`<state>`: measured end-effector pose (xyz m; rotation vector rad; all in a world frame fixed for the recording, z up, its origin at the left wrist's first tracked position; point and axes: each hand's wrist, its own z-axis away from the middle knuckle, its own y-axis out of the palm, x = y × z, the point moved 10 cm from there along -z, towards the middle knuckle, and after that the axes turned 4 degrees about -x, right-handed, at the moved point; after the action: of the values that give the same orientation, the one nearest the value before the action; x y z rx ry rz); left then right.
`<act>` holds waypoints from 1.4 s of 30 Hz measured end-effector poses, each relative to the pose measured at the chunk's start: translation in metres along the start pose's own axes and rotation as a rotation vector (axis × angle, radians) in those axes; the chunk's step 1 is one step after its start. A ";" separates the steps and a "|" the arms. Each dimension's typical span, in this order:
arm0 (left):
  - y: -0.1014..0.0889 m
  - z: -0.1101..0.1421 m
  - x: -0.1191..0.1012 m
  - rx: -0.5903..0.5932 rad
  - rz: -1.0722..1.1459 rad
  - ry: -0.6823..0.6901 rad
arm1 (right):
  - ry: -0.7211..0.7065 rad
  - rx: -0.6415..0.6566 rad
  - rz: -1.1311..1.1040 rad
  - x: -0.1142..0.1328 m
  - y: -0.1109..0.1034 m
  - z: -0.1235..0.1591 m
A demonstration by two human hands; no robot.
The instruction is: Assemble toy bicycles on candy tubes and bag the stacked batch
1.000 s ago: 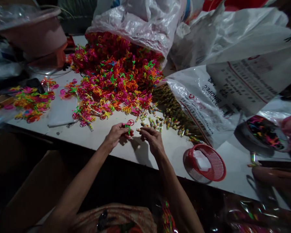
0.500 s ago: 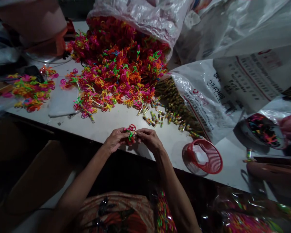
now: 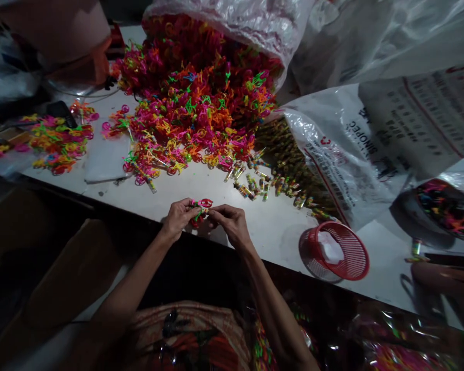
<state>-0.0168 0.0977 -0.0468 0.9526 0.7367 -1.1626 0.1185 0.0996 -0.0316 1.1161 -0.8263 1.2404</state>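
Between my two hands, near the table's front edge, is a small plastic toy [image 3: 205, 203] with red wheel-like rings and green and pink parts. My left hand [image 3: 179, 218] pinches it from the left, thumb on top. My right hand [image 3: 231, 222] has its thumb and fingertips closed at the toy's right side, on a small pale end piece that is partly hidden. Beyond my hands lies a large heap of the same bright plastic toys [image 3: 201, 118], spilling from a pinkish plastic sack [image 3: 247, 26]. Several small clear tubes with colourful contents [image 3: 251, 185] lie to the right of the heap.
A red mesh basket [image 3: 348, 252] with white material inside stands at right. Behind it lies a printed white sack [image 3: 332, 134] with many tubes at its mouth. At left are a smaller toy pile [image 3: 62, 141] and a stack of clear bags [image 3: 106, 159]. A bowl [image 3: 444, 211] sits far right.
Both hands and the toy have shifted slightly left in view, and the toy has turned so its red ring looks flatter. The surroundings have slid right as the camera turned.
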 end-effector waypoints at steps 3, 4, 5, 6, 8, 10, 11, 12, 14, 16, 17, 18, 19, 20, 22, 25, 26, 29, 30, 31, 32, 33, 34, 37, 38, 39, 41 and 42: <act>-0.003 0.003 -0.002 0.040 0.049 -0.058 | 0.057 0.084 -0.098 -0.007 0.016 -0.004; -0.005 0.004 -0.003 0.037 0.045 -0.058 | 0.056 0.090 -0.100 -0.007 0.019 -0.005; -0.008 0.003 -0.005 0.018 0.031 -0.040 | 0.040 0.077 -0.079 -0.007 0.021 -0.005; -0.012 0.002 -0.007 -0.013 0.014 -0.013 | 0.014 0.041 -0.043 -0.005 0.021 -0.006; -0.019 0.000 -0.012 -0.077 -0.006 0.039 | -0.044 -0.060 0.028 -0.001 0.019 -0.006; -0.024 -0.002 -0.014 -0.113 0.017 0.057 | -0.068 -0.132 0.034 0.000 0.018 -0.006; -0.024 -0.004 -0.014 -0.105 0.042 0.044 | -0.055 -0.132 0.005 -0.002 0.020 -0.008; -0.023 -0.005 -0.013 -0.085 0.069 0.023 | -0.030 -0.107 -0.035 -0.005 0.024 -0.011; -0.020 -0.006 -0.014 -0.043 0.105 -0.019 | 0.025 -0.032 -0.113 -0.008 0.030 -0.018; -0.018 -0.005 -0.015 -0.019 0.111 -0.041 | 0.060 0.042 -0.146 -0.009 0.034 -0.024; -0.018 -0.004 -0.016 -0.021 0.109 -0.040 | 0.071 0.070 -0.147 -0.009 0.035 -0.026; -0.017 -0.004 -0.016 -0.024 0.108 -0.040 | 0.079 0.087 -0.144 -0.009 0.035 -0.027; -0.016 -0.003 -0.015 -0.023 0.111 -0.041 | 0.086 0.100 -0.139 -0.009 0.034 -0.027; -0.015 -0.002 -0.014 -0.022 0.116 -0.042 | 0.091 0.104 -0.133 -0.009 0.034 -0.026; -0.013 -0.002 -0.011 -0.034 0.125 -0.031 | 0.064 0.063 -0.105 -0.007 0.030 -0.022; -0.015 -0.003 -0.010 -0.082 0.108 0.026 | -0.041 -0.065 -0.008 -0.001 0.024 -0.015; -0.015 -0.003 -0.009 -0.088 0.096 0.039 | -0.067 -0.085 0.022 -0.001 0.024 -0.013; -0.017 -0.005 -0.009 -0.067 0.036 0.052 | -0.095 -0.040 0.113 -0.003 0.032 -0.013; -0.021 -0.006 -0.011 -0.071 0.000 0.066 | -0.119 -0.017 0.169 -0.002 0.033 -0.015; -0.028 -0.008 -0.016 -0.098 -0.049 0.095 | -0.165 -0.010 0.251 0.003 0.030 -0.017; -0.040 -0.010 -0.026 -0.154 -0.117 0.145 | -0.229 -0.024 0.357 0.011 0.024 -0.020; -0.055 -0.011 -0.040 -0.241 -0.209 0.215 | -0.297 -0.059 0.482 0.020 0.014 -0.023; -0.070 -0.012 -0.058 -0.352 -0.325 0.308 | -0.356 -0.116 0.621 0.030 0.001 -0.026; -0.089 -0.014 -0.122 -0.666 -0.755 0.625 | -0.350 -0.314 1.080 0.052 -0.044 -0.037; -0.082 -0.021 -0.136 -0.697 -0.895 0.697 | -0.285 -0.337 1.226 0.053 -0.056 -0.042; -0.068 -0.034 -0.144 -0.671 -1.026 0.736 | -0.219 -0.340 1.355 0.053 -0.065 -0.047; -0.034 -0.070 -0.140 -0.488 -1.241 0.722 | -0.130 -0.298 1.539 0.051 -0.073 -0.052; -0.018 -0.088 -0.132 -0.391 -1.309 0.686 | -0.119 -0.278 1.595 0.050 -0.072 -0.053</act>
<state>-0.0678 0.2299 0.0263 0.4396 2.2561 -1.6651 0.1935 0.1679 -0.0138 0.0946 -2.0621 2.1759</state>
